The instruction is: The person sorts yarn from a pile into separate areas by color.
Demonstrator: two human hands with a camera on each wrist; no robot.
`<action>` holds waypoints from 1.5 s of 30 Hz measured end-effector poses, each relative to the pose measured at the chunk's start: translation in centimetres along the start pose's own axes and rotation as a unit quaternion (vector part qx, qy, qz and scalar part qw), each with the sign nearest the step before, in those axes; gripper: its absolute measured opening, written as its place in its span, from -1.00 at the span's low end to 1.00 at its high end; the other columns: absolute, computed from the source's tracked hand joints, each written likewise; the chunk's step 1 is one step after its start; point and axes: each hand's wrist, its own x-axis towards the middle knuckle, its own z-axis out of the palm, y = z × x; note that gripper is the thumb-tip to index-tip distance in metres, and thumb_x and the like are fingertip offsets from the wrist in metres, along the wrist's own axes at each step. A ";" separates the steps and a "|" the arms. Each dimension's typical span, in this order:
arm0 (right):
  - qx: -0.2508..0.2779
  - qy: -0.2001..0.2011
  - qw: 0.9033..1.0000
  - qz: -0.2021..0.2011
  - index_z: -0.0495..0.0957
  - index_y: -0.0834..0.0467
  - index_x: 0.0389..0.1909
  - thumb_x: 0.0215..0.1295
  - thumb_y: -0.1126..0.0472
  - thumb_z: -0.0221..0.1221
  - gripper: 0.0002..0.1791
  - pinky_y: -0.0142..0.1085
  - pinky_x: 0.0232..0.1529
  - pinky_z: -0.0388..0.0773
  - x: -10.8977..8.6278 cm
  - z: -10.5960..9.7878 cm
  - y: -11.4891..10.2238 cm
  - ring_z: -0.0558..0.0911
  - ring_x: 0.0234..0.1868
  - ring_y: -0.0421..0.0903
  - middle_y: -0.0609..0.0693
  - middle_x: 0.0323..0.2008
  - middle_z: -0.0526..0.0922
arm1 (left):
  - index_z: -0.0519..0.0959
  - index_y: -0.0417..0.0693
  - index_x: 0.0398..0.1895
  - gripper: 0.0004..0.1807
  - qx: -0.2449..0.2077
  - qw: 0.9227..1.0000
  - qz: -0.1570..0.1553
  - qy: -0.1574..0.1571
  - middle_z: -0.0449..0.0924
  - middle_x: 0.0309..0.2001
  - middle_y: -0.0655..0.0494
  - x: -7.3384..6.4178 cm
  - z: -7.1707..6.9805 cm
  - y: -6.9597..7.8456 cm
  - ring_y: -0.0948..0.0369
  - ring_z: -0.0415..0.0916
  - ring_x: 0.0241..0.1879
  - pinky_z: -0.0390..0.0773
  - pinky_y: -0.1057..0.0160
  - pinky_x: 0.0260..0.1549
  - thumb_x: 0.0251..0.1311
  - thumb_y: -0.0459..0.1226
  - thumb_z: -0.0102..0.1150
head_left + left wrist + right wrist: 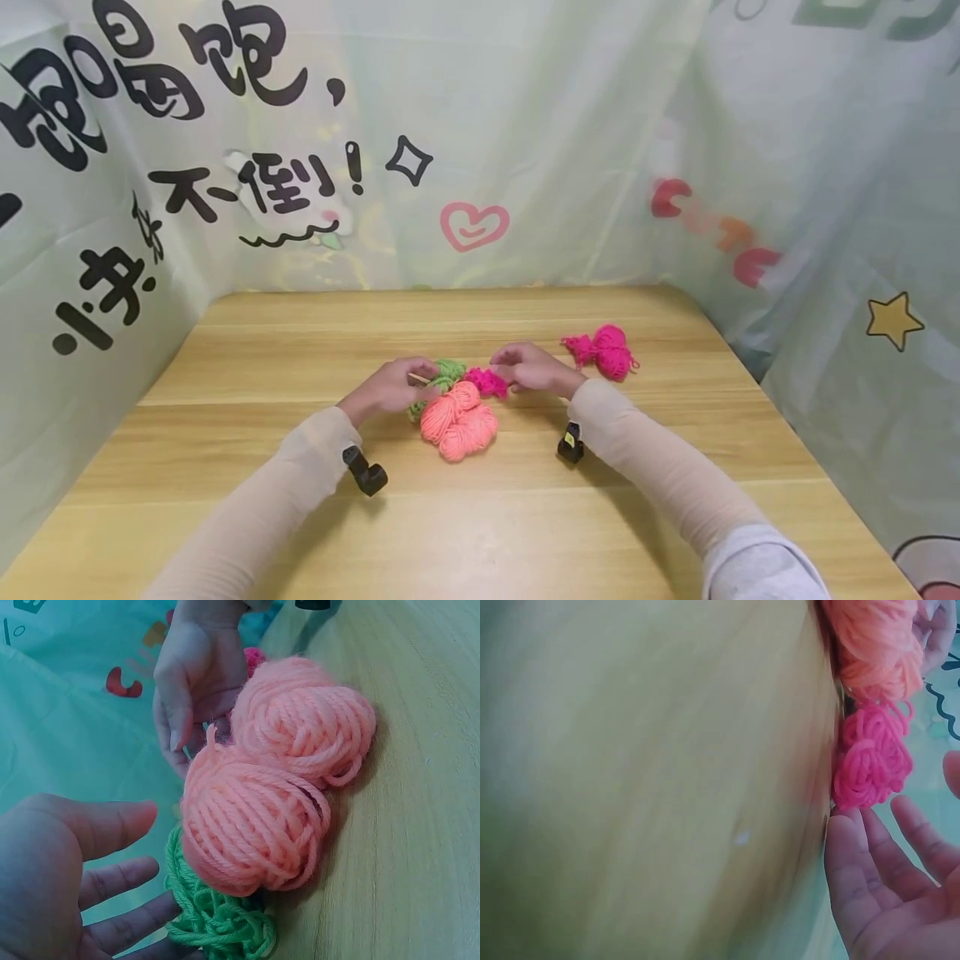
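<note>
Two joined-looking peach yarn bundles (457, 425) lie on the table between the hands. Behind and left of them is green yarn (450, 371), partly covered by the peach bundles. A small magenta yarn bundle (487, 382) sits at their back right. My left hand (393, 385) is beside the green yarn, its fingers loosely extended; in the left wrist view the fingertips reach the edge of the green loops (221, 922). At the magenta bundle's right end is my right hand (536, 368). Its relaxed fingers touch or nearly touch the magenta loops (874, 757) in the right wrist view.
Another magenta yarn bundle (613, 352) lies farther back on the right of the wooden table (480, 533). Printed cloth (555, 150) hangs around the back and sides. Black wrist devices (365, 472) hang under both forearms.
</note>
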 end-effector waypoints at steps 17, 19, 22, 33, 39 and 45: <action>-0.089 -0.018 0.996 0.001 0.55 0.24 -0.02 0.20 0.19 0.33 -0.64 -0.25 -0.25 0.60 1.4 1.0 -0.3 0.60 -0.21 -0.05 0.05 -0.23 0.63 | 0.51 -0.05 0.16 -0.46 0.060 0.998 -0.006 -0.001 0.50 0.15 -0.02 0.1 0.3 0.3 -0.05 0.45 0.14 0.44 0.01 0.13 0.08 -0.21 0.43; -0.099 -0.024 0.995 -0.001 0.56 0.25 -0.02 0.15 0.21 0.37 -0.60 -0.25 -0.20 0.58 1.5 1.0 -0.4 0.59 -0.19 -0.05 0.05 -0.25 0.62 | 0.50 -0.05 0.17 -0.43 0.065 0.998 -0.005 -0.002 0.49 0.16 -0.01 0.0 0.3 0.4 -0.04 0.45 0.13 0.45 0.01 0.12 0.05 -0.22 0.45; -0.103 -0.030 0.994 -0.002 0.56 0.29 -0.01 0.08 0.25 0.41 -0.56 -0.25 -0.13 0.54 1.6 1.1 -0.5 0.57 -0.19 -0.05 0.05 -0.27 0.62 | 0.48 -0.06 0.20 -0.36 0.077 0.997 -0.002 -0.005 0.48 0.18 -0.01 -0.1 0.3 0.4 -0.02 0.46 0.11 0.46 0.01 0.10 0.00 -0.21 0.49; -0.051 -0.049 0.997 0.032 0.53 0.36 0.00 0.11 0.41 0.33 -0.60 -0.32 -0.36 0.58 1.4 1.1 -0.9 0.54 -0.38 -0.10 0.09 -0.30 0.56 | 0.48 -0.03 0.19 -0.33 0.111 0.994 0.008 -0.005 0.50 0.17 0.00 -0.1 0.5 0.8 -0.01 0.44 0.13 0.42 0.00 0.14 -0.05 -0.21 0.52; -0.011 -0.072 0.996 0.045 0.49 0.34 0.01 0.15 0.49 0.24 -0.63 -0.34 -0.48 0.56 1.3 0.9 -1.0 0.51 -0.49 -0.13 0.11 -0.27 0.57 | 0.49 -0.06 0.19 -0.34 0.121 0.992 0.017 -0.004 0.50 0.16 -0.04 -0.2 0.5 1.0 -0.06 0.37 0.22 0.33 -0.04 0.22 -0.05 -0.23 0.52; -0.009 -0.076 0.996 0.050 0.47 0.32 0.01 0.16 0.51 0.20 -0.63 -0.32 -0.49 0.56 1.1 0.9 -1.2 0.51 -0.48 -0.12 0.12 -0.30 0.55 | 0.50 -0.07 0.17 -0.35 0.130 0.991 0.021 -0.002 0.51 0.15 -0.04 -0.2 0.7 0.9 -0.06 0.38 0.21 0.35 -0.04 0.21 -0.06 -0.24 0.52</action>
